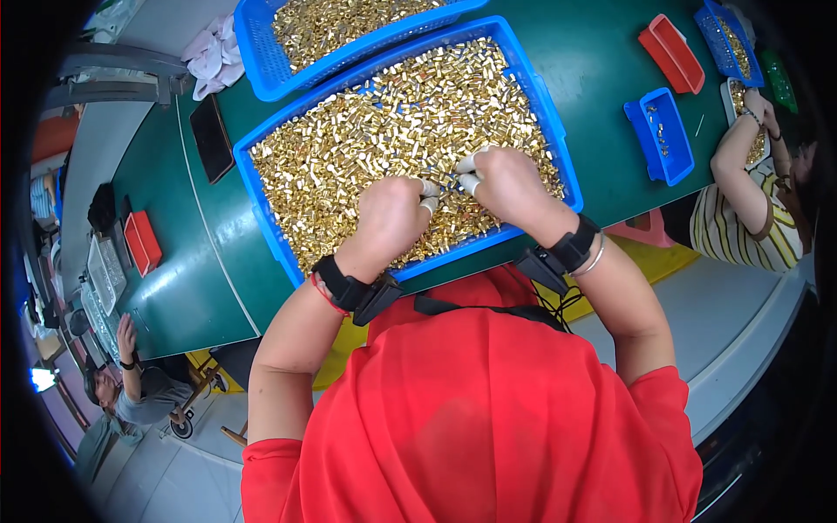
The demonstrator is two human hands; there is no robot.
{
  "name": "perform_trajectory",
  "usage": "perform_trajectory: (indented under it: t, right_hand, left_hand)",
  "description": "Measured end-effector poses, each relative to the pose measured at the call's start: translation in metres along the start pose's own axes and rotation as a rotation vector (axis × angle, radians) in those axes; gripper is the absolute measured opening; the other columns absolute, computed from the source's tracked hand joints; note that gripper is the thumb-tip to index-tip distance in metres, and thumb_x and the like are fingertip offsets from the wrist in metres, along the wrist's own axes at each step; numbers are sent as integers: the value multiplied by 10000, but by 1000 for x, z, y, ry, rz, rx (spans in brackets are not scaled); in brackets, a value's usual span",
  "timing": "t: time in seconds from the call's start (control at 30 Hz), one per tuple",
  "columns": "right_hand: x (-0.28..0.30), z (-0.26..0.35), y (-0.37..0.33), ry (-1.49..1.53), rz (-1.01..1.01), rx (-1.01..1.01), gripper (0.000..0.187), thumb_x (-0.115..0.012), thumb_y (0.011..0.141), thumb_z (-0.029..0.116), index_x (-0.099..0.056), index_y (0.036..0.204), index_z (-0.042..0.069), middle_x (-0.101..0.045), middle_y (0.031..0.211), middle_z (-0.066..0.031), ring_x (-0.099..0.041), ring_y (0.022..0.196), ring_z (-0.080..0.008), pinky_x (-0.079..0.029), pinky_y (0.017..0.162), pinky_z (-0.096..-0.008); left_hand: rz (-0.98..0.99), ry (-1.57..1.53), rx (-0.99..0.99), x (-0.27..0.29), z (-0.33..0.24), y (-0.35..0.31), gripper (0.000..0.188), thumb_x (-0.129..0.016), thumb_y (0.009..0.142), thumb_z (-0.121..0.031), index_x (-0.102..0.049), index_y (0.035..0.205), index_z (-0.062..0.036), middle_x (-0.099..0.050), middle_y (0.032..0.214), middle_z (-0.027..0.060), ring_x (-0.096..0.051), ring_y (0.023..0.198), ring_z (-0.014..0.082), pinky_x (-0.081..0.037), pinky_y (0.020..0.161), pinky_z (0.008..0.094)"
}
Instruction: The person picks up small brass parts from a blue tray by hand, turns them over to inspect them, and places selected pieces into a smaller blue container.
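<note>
A large blue plastic basket (565, 166) in front of me is filled with small gold-coloured metal fittings (384, 118). Both my hands are over its near half, white covers on some fingertips. My left hand (391, 218) has thumb and finger bent together in a pinch, low among the fittings. Just to its right, my right hand (507, 185) pinches in the same way, its fingertips facing the left ones across a small gap. Whatever sits between the fingertips of either hand is too small to make out. Black bands with dark clips circle both wrists.
A second blue basket (260, 74) of fittings adjoins the far side. On the green table (588, 65) are a small blue bin (667, 174), a red bin (670, 57) and a dark tablet-like device (211, 138). Co-workers sit at right (758, 200) and far left (157, 397).
</note>
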State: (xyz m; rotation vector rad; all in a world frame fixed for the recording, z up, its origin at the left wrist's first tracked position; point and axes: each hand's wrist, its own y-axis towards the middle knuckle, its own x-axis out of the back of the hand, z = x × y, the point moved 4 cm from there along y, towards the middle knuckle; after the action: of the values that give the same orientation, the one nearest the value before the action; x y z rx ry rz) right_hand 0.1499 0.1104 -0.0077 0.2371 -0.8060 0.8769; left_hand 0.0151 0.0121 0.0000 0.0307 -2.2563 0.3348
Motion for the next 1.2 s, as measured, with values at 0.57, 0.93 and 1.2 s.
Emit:
perform_trajectory:
  t: [0.57, 0.93, 1.2]
  right_hand:
    - [4, 7, -3, 415, 277, -153, 127, -607, 776, 126, -677, 828, 33, -583, 646, -69, -605, 607, -171, -471, 546, -347]
    - [-21, 19, -6, -289, 88, 272, 124, -616, 800, 142, -674, 802, 32, -586, 644, -99, -595, 569, -199, -462, 544, -351]
    - [26, -21, -13, 1088, 507, -376, 149, -628, 823, 191, -681, 871, 61, -548, 617, -47, -524, 532, -119, -434, 508, -336]
  left_hand:
    - [157, 457, -160, -6, -21, 7, 83, -565, 692, -55, -642, 660, -48, -632, 659, 154, -648, 647, 299, -517, 594, 398]
    - [74, 159, -75, 0, -6, 1, 116, -554, 761, -98, -633, 728, -20, -618, 659, 137, -614, 611, 287, -487, 570, 398]
    - [242, -1552, 245, 49, 53, -36, 151, -632, 784, -150, -670, 874, -35, -560, 679, 1, -455, 547, 73, -335, 439, 253]
